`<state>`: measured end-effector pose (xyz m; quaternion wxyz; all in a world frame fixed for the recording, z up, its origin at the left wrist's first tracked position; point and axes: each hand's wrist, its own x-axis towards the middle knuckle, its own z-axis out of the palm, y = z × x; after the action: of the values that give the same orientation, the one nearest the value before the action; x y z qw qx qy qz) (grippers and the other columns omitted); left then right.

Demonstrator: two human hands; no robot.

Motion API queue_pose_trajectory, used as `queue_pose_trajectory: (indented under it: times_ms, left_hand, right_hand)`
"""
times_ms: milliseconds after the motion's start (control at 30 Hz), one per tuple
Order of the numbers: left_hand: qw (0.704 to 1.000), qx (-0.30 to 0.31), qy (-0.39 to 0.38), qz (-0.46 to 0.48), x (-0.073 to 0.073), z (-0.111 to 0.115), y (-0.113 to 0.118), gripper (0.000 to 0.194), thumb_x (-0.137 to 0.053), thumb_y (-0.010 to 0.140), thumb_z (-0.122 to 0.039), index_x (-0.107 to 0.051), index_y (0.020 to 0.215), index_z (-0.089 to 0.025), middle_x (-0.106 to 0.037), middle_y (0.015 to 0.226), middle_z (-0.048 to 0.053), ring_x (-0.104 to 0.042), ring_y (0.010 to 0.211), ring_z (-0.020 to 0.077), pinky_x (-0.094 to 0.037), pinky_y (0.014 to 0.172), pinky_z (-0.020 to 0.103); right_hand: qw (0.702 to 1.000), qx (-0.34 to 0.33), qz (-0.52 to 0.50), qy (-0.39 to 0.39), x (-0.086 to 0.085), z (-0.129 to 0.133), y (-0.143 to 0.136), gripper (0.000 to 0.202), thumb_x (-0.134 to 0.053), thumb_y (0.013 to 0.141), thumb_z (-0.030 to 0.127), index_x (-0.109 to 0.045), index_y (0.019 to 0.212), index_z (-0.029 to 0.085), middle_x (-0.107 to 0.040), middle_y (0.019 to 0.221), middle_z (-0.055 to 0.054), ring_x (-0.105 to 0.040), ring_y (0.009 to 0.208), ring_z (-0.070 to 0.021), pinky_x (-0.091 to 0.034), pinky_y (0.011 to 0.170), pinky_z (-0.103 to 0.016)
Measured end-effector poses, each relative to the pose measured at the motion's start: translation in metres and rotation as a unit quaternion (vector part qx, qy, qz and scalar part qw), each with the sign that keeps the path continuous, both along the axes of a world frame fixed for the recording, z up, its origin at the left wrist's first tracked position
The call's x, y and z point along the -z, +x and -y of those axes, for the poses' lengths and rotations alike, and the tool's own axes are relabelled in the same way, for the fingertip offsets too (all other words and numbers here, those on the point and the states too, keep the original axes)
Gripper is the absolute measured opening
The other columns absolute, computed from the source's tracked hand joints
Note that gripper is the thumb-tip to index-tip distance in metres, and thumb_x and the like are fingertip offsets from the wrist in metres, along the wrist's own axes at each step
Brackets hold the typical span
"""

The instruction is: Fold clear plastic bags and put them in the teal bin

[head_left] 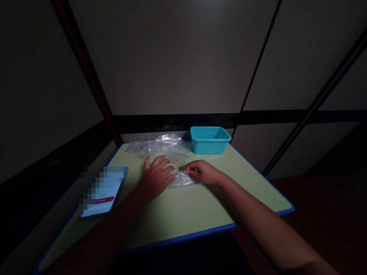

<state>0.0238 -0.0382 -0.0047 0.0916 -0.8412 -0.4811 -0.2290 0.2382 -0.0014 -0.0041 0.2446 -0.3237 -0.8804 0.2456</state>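
Observation:
A clear plastic bag (pixel 183 179) lies on the table in front of me, shiny and wrinkled. My right hand (pixel 201 172) pinches the bag's upper edge between thumb and fingers. Spread over the table at the bag's left side is my left hand (pixel 157 175); its fingers are apart and the thumb tip rests at the bag's edge. Behind both hands, more crumpled clear plastic (pixel 160 145) stretches along the far side of the table.
A turquoise plastic basket (pixel 210 147) stands at the back right of the light green table (pixel 177 221), which has a blue rim. On the left lies a tablet (pixel 106 191) with a lit, partly blurred screen. Panelled walls border the far and left sides.

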Motion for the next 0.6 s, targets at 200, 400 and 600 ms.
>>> queue_pose_trajectory:
  times_ms: [200, 400, 600]
  left_hand:
    - [0.987, 0.041, -0.122, 0.099, -0.001, -0.007, -0.004, 0.012, -0.053, 0.078, -0.029, -0.064, 0.076, -0.023, -0.066, 0.094, 0.002, -0.054, 0.098, 0.0214, -0.032, 0.094, 0.042]
    - [0.952, 0.091, -0.219, 0.194, 0.001, -0.015, -0.009, 0.019, -0.052, 0.077, -0.034, -0.063, 0.073, -0.02, -0.067, 0.086, 0.003, -0.059, 0.085, 0.0182, -0.041, 0.081, 0.03]
    - [0.954, 0.067, -0.21, 0.204, 0.002, -0.013, -0.006, 0.018, -0.055, 0.076, -0.035, -0.065, 0.083, -0.021, -0.068, 0.088, 0.001, -0.059, 0.085, 0.0189, -0.041, 0.08, 0.03]
  right_hand:
    - [1.0, 0.002, 0.001, -0.004, -0.001, 0.0, 0.002, 0.02, -0.049, 0.083, 0.026, -0.06, 0.072, 0.013, -0.056, 0.063, 0.0, -0.046, 0.059, -0.0096, -0.032, 0.056, -0.02]
    - [0.999, 0.014, 0.008, -0.028, -0.005, 0.001, 0.002, 0.021, -0.049, 0.083, 0.027, -0.06, 0.072, 0.012, -0.056, 0.063, 0.0, -0.045, 0.058, -0.0091, -0.032, 0.056, -0.02]
    - [1.0, -0.002, 0.003, -0.026, -0.005, 0.001, 0.002, 0.021, -0.049, 0.083, 0.027, -0.061, 0.074, 0.012, -0.056, 0.065, 0.0, -0.046, 0.061, -0.0096, -0.032, 0.057, -0.02]
